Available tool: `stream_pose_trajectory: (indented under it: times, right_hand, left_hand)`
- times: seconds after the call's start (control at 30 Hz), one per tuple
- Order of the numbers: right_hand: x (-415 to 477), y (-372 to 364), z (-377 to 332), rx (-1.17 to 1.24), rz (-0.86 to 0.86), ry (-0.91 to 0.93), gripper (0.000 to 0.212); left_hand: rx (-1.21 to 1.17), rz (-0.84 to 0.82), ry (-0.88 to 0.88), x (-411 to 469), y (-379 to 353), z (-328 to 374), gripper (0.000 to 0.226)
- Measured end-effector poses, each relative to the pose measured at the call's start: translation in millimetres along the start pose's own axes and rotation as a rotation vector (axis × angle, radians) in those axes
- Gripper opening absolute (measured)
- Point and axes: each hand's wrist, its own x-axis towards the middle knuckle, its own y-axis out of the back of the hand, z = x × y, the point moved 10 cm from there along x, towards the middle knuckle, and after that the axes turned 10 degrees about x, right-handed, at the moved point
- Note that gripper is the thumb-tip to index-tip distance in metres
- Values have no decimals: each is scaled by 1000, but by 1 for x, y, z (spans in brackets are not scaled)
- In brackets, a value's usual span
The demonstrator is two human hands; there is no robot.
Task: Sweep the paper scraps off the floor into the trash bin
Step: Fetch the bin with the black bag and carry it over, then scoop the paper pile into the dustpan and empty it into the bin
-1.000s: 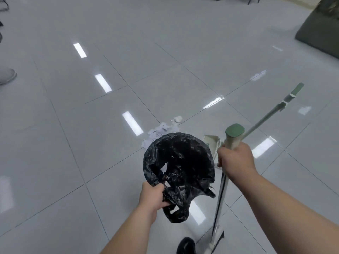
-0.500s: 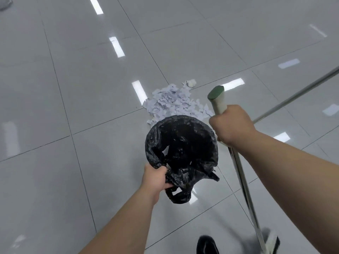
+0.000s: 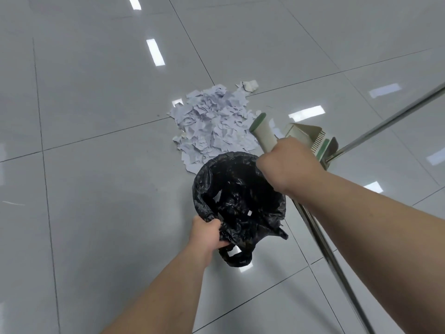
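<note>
My view has tipped further down since a second ago, and the scraps (image 3: 213, 124) now show as a whole pile beyond the bin (image 3: 237, 196) rather than a sliver past its far rim. My right hand (image 3: 287, 165) has swung the handle (image 3: 263, 132) to lean far-left. The dustpan (image 3: 310, 138), out of view half a second ago, shows again just right of that hand.

Heaped white paper scraps (image 3: 213, 127) on floor, black-lined trash bin (image 3: 238, 194) beside
</note>
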Motion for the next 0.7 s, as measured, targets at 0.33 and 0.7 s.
stream_pose_trajectory:
  times: [0.33,0.7]
  right_hand:
    - [-2,6,5,-9,-22,-26,21]
    - [-98,123,-81,83,7,-78,20]
  left_hand:
    - [301,-9,144,-21,3,17,50]
    - [721,80,-45,-210,59,239,9]
